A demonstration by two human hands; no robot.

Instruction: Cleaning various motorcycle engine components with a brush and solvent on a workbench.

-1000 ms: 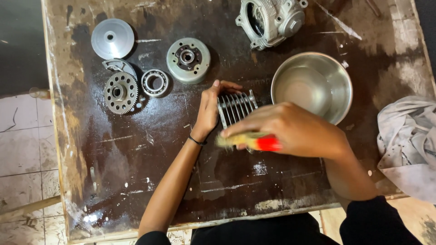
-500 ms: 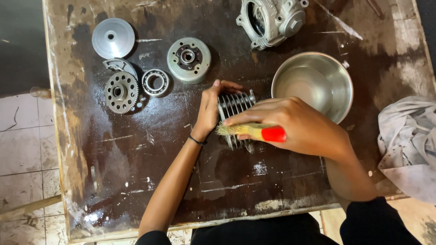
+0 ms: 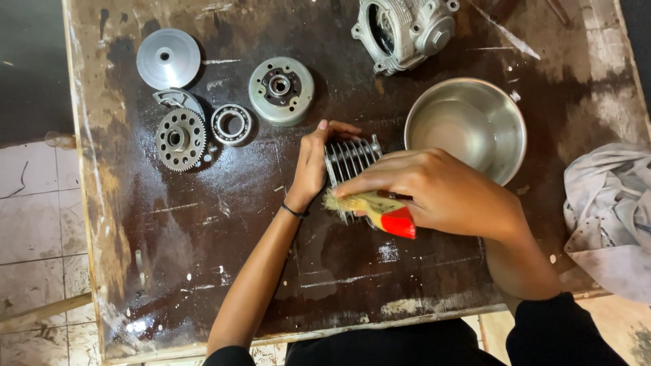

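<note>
Left hand [image 3: 313, 165] clamps the finned grey metal cylinder [image 3: 349, 160], right hand [image 3: 441, 193] grips a red-handled bristle brush [image 3: 369, 207] across it, hiding its lower half; steel bowl [image 3: 468, 129] just beside.

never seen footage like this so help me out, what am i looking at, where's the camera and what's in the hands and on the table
The camera sits on a person's head and looks straight down at their two bare hands over a worn dark wooden table. The left hand steadies a finned metal engine part. The right hand has its grip on a brush with a red handle, bristles against the fins. Also on the table: a steel bowl, a grey engine casing, a round rotor, a smooth disc, a toothed gear and a bearing ring. A crumpled cloth lies at the right edge.
</note>
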